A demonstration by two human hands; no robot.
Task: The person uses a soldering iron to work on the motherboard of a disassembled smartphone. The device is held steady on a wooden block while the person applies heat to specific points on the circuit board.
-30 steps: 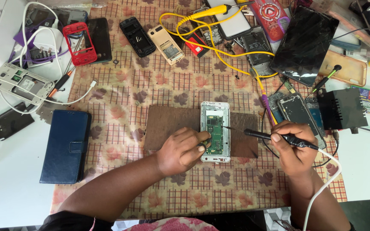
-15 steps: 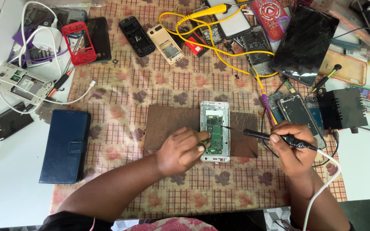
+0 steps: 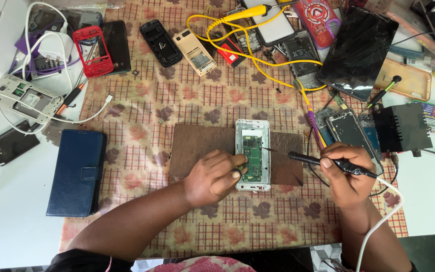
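Opened phone [image 3: 252, 155] lies face down on a brown board [image 3: 197, 149], back cover off, green circuit board [image 3: 252, 160] bare; so the opening-up looks done, board work looks under way, reassembly not yet begun. Left hand [image 3: 212, 177] rests on the phone's lower left edge, grip narrow, fingertips pinching something small against the circuit board; what it is I cannot tell. Right hand [image 3: 346, 174] has its grip closed around a black soldering iron [image 3: 323, 161], held like a pen; the tip points left from the grip and meets the phone's right edge near the board's upper part; a white cord [image 3: 378, 221] trails back from the grip past the wrist.

Surface: table [image 3: 6, 221] white, covered at centre by a checked cloth [image 3: 142, 100] with a leaf pattern. Beyond the grips: several stripped phones, a red phone frame [image 3: 92, 50], yellow wires [image 3: 258, 55], a dark tablet [image 3: 361, 50]. Left of the left grip: a blue wallet case [image 3: 76, 171]. Just beyond the right grip: a black box [image 3: 401, 127]. Room otherwise out of view.
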